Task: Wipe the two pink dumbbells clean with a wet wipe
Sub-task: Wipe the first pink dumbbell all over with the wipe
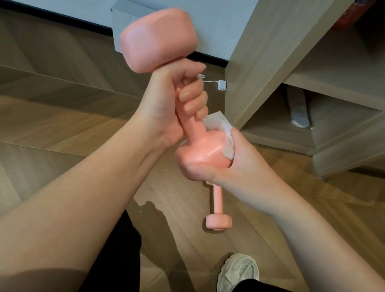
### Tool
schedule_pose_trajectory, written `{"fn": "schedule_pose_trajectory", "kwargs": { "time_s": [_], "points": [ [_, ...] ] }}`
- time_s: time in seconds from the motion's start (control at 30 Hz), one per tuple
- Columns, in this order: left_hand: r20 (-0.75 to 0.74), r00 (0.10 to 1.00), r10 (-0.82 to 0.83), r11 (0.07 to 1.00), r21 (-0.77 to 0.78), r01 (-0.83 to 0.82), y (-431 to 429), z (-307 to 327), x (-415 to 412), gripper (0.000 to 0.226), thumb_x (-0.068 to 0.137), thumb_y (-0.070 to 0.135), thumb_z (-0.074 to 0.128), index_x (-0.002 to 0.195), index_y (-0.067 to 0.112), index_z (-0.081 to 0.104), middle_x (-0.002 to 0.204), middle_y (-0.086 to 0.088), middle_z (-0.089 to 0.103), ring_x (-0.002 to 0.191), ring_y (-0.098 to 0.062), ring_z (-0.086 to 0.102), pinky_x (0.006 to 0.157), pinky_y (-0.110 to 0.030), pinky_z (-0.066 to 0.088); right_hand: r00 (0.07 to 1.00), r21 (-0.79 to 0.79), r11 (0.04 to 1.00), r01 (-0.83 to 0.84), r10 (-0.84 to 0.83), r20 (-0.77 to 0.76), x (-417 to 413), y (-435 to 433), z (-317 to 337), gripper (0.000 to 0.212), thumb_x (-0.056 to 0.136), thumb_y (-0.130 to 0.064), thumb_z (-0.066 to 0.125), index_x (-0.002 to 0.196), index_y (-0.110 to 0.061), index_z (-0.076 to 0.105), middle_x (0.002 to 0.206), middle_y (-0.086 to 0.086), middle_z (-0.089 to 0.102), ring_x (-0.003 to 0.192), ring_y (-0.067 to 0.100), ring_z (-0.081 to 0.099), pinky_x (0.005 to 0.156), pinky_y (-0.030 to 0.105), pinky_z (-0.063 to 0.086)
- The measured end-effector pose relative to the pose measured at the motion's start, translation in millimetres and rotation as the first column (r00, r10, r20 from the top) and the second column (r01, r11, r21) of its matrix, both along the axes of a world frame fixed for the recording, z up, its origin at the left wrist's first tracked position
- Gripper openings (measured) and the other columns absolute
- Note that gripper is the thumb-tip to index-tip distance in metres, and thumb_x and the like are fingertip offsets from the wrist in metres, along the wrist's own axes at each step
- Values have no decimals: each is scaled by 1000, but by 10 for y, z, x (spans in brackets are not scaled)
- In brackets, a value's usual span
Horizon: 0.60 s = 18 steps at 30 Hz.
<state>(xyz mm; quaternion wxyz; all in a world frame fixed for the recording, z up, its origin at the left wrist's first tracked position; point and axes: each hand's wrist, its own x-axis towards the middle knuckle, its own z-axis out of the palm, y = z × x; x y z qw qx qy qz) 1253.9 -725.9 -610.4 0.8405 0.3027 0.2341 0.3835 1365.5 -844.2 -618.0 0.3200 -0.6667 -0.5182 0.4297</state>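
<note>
I hold a pink dumbbell (158, 39) up in the air, tilted, one head high and the other low. My left hand (168, 101) grips its handle in a fist. My right hand (223, 166) wraps round the lower head and presses a white wet wipe (225, 136) against it. The second pink dumbbell (218, 215) lies on the wooden floor below my right hand; its upper end is hidden by that hand.
A wooden shelf unit (271, 57) stands to the right, with a grey object (298, 107) in its lowest compartment. A white charger and cable (218, 84) lie by the wall base. My white shoe (236, 276) and black trouser legs are at the bottom.
</note>
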Motion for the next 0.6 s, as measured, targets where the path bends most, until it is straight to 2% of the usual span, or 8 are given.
{"fn": "schedule_pose_trajectory", "kwargs": {
  "time_s": [0.07,0.13,0.2,0.27,0.37,0.43,0.53,0.6],
  "points": [
    [-31,999,25,1000,1,-25,-6,-7,6,51,88,11,45,40,23,32,38,6,23,35,-12,22,43,-25,25,999,4,1000,26,-26,21,-42,-15,-50,62,74,-34,83,126,-32,49,116,-6,59,103,10,60,86,34,54],
    [-81,992,96,995,5,-96,4,-16,8,49,87,9,48,42,22,32,40,4,23,36,-14,22,44,-25,24,988,80,993,87,-96,122,-122,-45,-91,53,75,-40,80,119,-33,52,108,-9,60,96,8,61,76,28,54],
    [-94,985,144,990,19,-143,27,-18,0,48,87,7,49,44,20,32,40,3,23,37,-15,22,44,-26,25,953,151,975,161,-193,234,-161,-68,-85,42,72,-49,77,103,-32,55,95,-10,60,86,11,61,67,30,54],
    [-67,991,118,993,26,-117,38,-7,-15,48,87,7,47,44,21,32,39,4,23,37,-14,22,44,-26,25,958,145,974,176,-203,201,-136,-64,-57,52,68,-50,78,112,-31,57,98,-10,62,90,11,62,74,39,57],
    [23,1000,-7,998,62,6,8,8,-39,47,88,6,42,45,23,32,38,6,23,34,-12,21,43,-24,24,996,72,996,57,-62,70,-87,-33,-10,64,70,-34,85,125,-32,52,112,-9,63,101,11,62,87,44,54],
    [66,995,-68,994,95,62,-15,13,-46,45,87,5,41,47,23,32,38,6,23,33,-11,21,41,-24,24,995,73,997,35,-42,94,-97,-39,-28,64,68,-34,87,123,-33,52,112,-9,63,102,8,60,87,36,52],
    [45,998,-48,994,103,44,-17,23,-37,44,87,5,43,47,23,34,39,6,24,33,-12,22,42,-24,24,946,136,971,198,-226,231,-174,-97,-68,64,57,-53,84,114,-39,58,98,-15,63,92,-3,57,72,13,46],
    [-8,1000,30,995,94,-29,-9,23,-26,46,87,4,46,46,22,34,40,5,24,36,-13,22,45,-27,22,885,250,937,244,-320,337,-218,-123,-78,43,55,-58,82,83,-34,59,75,-17,58,76,-6,53,59,10,41]
  ]
}}
